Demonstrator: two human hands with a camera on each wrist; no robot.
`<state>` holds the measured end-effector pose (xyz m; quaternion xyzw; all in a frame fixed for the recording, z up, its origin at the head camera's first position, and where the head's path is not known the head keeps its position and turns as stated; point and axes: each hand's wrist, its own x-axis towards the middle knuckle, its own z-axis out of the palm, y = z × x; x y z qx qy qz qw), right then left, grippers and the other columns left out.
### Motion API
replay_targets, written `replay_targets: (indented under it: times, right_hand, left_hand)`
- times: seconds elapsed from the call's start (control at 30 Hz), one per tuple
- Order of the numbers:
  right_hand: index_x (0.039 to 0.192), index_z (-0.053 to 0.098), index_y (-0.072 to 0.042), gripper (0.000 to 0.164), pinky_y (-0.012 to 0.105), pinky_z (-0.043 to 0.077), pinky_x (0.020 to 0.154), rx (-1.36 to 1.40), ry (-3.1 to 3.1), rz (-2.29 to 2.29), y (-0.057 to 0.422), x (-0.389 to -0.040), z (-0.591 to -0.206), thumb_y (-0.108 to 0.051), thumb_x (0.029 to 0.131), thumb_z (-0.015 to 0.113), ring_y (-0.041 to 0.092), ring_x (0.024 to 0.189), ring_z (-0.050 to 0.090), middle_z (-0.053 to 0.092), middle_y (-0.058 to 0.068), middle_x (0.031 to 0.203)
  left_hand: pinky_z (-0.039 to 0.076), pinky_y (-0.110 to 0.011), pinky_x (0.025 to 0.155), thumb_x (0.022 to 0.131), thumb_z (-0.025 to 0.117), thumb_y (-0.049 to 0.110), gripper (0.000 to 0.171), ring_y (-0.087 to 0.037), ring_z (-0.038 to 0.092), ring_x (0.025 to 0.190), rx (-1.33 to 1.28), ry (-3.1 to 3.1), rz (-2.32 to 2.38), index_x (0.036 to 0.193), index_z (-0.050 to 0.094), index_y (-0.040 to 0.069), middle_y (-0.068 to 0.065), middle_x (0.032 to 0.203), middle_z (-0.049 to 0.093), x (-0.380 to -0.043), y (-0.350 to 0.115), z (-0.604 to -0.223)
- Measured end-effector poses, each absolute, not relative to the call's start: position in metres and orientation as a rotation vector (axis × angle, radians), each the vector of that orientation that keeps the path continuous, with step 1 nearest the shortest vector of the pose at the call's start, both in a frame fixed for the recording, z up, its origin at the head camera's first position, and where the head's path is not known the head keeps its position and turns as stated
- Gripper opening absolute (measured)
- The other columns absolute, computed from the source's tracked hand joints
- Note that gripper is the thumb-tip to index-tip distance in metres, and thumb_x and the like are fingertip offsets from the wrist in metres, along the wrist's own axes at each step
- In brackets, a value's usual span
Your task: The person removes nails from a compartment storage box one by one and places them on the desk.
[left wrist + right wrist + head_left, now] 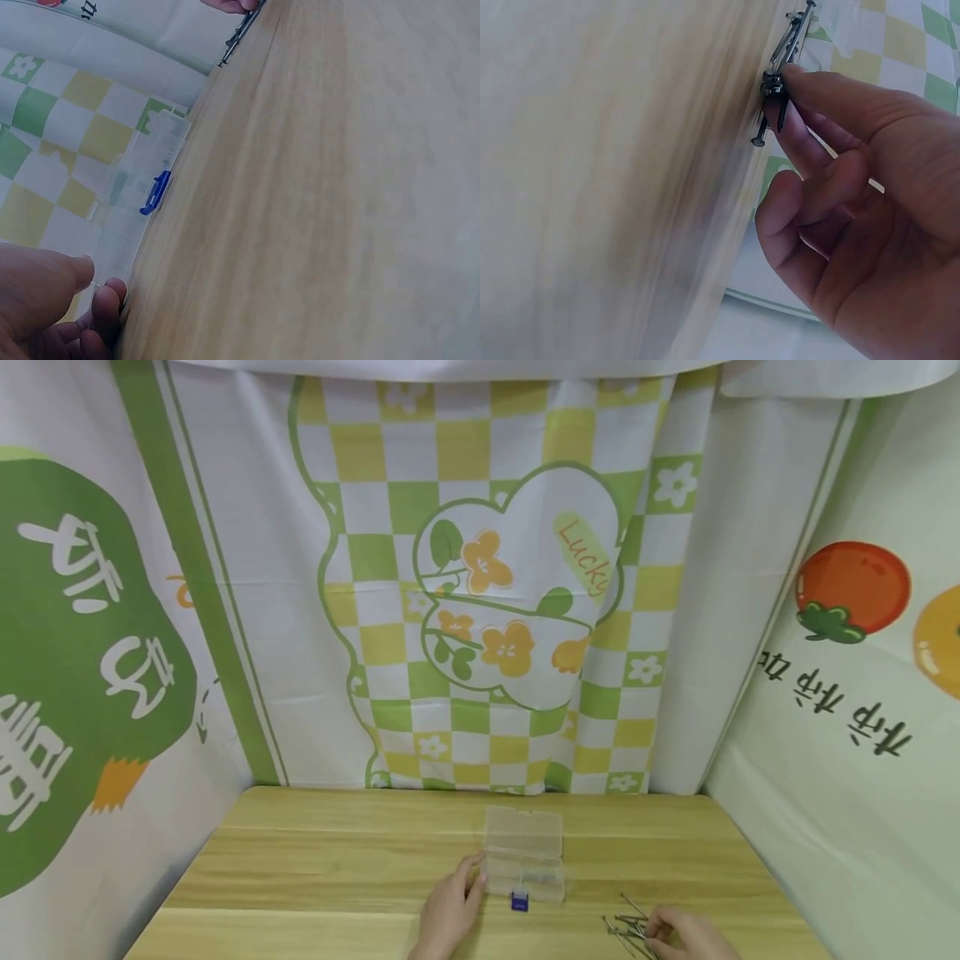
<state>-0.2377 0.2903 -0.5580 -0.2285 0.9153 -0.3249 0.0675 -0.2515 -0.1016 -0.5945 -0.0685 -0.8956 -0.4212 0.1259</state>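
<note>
A clear plastic box (546,892) stands on the table with its lid (522,832) tipped back. A blue latch (520,902) sits at its front; the latch (155,193) also shows in the left wrist view. My left hand (450,906) holds the box's left end, thumb and fingers at its corner. To the right of the box lies a loose pile of thin metal nails (628,927). My right hand (686,935) is at that pile, and in the right wrist view its thumb and forefinger pinch a nail (781,112) among others. The remaining fingers curl towards the palm.
The wooden table (337,868) has light grain and rounded far corners. A printed curtain (510,735) hangs along its back edge, and printed cloth walls (825,827) close in on both sides.
</note>
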Motion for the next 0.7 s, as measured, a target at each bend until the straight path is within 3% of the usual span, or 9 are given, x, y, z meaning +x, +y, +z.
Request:
replay_targets:
  times: [0.7]
  right_hand:
    - [0.091,0.067,-0.017,0.014,0.026,0.048,0.065,-0.606,2.807,-0.892,0.2845,-0.2393,-0.5547,-0.022,0.094,0.079,-0.003,0.074,0.056,0.063,-0.016,0.082]
  left_hand:
    - [0.026,-0.020,0.045,0.107,0.065,0.025,0.035,0.000,0.030,0.048,-0.230,-2.590,-1.268,0.140,0.066,0.015,0.015,0.061,0.040,-0.2504,-0.1016,-0.5923]
